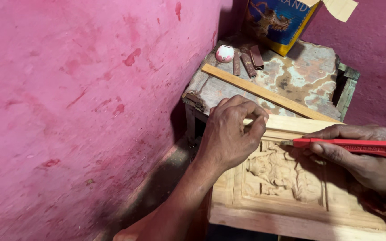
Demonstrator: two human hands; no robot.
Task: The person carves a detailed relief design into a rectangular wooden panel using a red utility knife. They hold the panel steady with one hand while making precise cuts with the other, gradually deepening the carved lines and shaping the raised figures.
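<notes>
A pale wooden panel (264, 205) with a relief carving of a figure (282, 174) lies in front of me. My left hand (231, 131) rests on its upper left part, fingers curled and pinched together near the top edge. My right hand (358, 156) lies across the right side of the carving and holds a red-handled carving tool (354, 145), whose tip points left onto the carved figure.
A worn small table (300, 73) stands behind the panel, bearing a long wooden strip (264, 93), brown rolled sandpaper pieces (248, 62), a small pink-and-white round object (224, 53) and a blue-and-yellow tin (275, 22). A pink wall (77, 98) fills the left.
</notes>
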